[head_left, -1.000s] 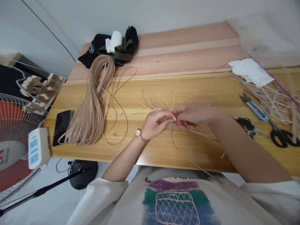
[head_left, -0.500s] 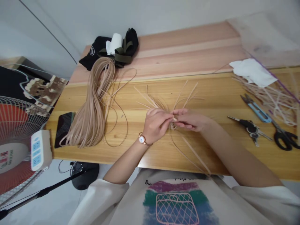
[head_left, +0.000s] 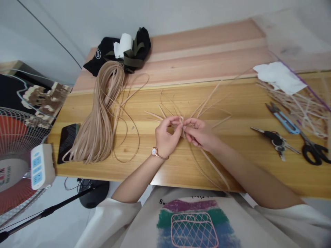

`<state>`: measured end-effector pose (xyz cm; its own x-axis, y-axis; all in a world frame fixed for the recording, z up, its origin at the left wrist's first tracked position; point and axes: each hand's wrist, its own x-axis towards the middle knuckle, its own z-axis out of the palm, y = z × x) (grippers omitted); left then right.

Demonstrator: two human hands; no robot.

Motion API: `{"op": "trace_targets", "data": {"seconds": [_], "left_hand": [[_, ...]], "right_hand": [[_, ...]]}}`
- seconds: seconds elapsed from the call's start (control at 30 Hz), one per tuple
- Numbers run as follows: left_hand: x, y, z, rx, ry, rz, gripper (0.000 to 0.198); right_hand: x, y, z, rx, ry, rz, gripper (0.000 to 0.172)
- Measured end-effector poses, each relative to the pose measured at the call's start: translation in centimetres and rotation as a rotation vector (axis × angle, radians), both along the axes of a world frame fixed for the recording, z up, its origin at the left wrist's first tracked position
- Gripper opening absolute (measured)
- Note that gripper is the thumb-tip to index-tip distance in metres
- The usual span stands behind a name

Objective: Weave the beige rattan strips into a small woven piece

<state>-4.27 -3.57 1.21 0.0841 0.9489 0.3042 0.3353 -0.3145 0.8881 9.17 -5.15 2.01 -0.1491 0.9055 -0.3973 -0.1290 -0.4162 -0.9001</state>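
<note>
Both my hands meet over the table around a small woven piece of tan strips [head_left: 182, 120], mostly hidden by my fingers. My left hand [head_left: 167, 135], with a watch on its wrist, pinches the piece between thumb and forefinger. From the other side my right hand [head_left: 198, 131] is closed, thumb and finger gripping a strip at the same spot. A small loop of strip sticks up between the fingertips. Loose strip ends [head_left: 209, 98] fan out beyond my hands, and longer strips [head_left: 213, 165] trail toward my shirt at the table's front edge.
A big hank of tan strips [head_left: 99, 120] lies at left beside a phone [head_left: 67, 141], before a black bag [head_left: 141, 44] with a tissue roll. At right are blue-handled snips [head_left: 284, 120], black scissors [head_left: 311, 153], keys [head_left: 277, 142] and loose strips [head_left: 305, 106]. A fan [head_left: 15, 158] stands left.
My hands have shifted slightly left and up, and their fingertips have changed position. A small loop now shows between them. The strip ends beyond my hands have swung.
</note>
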Motion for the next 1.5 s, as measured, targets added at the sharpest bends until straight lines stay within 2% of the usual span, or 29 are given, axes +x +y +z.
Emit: {"op": "trace_targets", "data": {"seconds": [0.1,0.27,0.5,0.67,0.87,0.93,1.07,1.27,1.33,1.4,1.5], "left_hand": [[0.1,0.1,0.1,-0.045,-0.030,0.030,0.018],[0.0,0.4,0.3,-0.102,-0.022,0.016,0.019],[-0.8,1.1,0.7,-0.202,0.080,-0.146,0.011],[-1.5,1.4,0.8,-0.165,0.148,-0.243,0.006],[-1.8,1.5,0.6,-0.167,0.167,-0.348,0.007],[-1.8,1.5,0.8,-0.147,0.208,-0.392,0.007],[-1.8,1.5,1.2,-0.115,0.253,-0.485,0.010],[-1.9,1.5,1.3,-0.121,0.277,-0.519,0.009],[-1.9,1.5,1.4,-0.135,0.261,-0.533,0.010],[-1.8,1.4,1.5,-0.160,0.244,-0.549,0.012],[-1.7,1.3,1.6,-0.235,0.184,-0.565,0.014]], "right_hand": [[-0.4,-0.3,-0.1,0.054,-0.088,-0.049,0.020],[-0.6,-0.5,0.3,0.046,-0.169,-0.077,0.019],[-0.3,-0.7,0.7,0.124,-0.295,-0.026,0.013],[-0.1,-0.9,0.8,0.186,-0.374,-0.015,0.011],[0.5,-0.8,1.6,0.401,-0.479,-0.050,0.026],[0.9,-0.7,2.0,0.438,-0.473,-0.047,0.026],[2.0,-0.2,2.9,0.628,-0.537,0.134,0.015],[3.3,0.4,3.2,0.963,-0.657,0.483,0.019],[3.1,0.6,2.9,1.009,-0.718,0.457,0.020],[2.8,0.7,2.6,1.033,-0.811,0.371,0.023],[2.4,0.7,2.5,1.002,-0.901,0.284,0.023]]}}
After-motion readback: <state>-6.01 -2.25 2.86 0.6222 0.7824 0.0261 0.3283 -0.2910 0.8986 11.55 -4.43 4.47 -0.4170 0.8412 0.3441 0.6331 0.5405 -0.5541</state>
